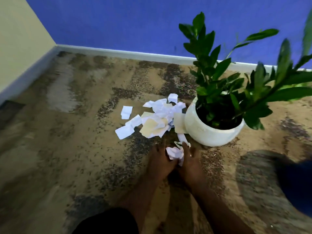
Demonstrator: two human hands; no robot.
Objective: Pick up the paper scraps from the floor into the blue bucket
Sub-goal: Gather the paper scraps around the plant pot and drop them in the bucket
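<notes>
A heap of white and cream paper scraps (157, 115) lies on the patterned carpet just left of a white plant pot. My left hand (158, 159) and my right hand (190, 159) are side by side on the floor in front of the heap. Between them they hold a crumpled bunch of scraps (174, 153), fingers curled around it. A few loose scraps (182, 138) lie just beyond my fingertips. The dark blue bucket (297, 184) shows blurred at the right edge, mostly cut off.
A white pot (207, 132) with a leafy green plant (224, 81) stands right of the scraps, its leaves reaching over the floor. A blue wall with white skirting runs behind, a cream wall at left. A dark knee (108, 222) is at the bottom.
</notes>
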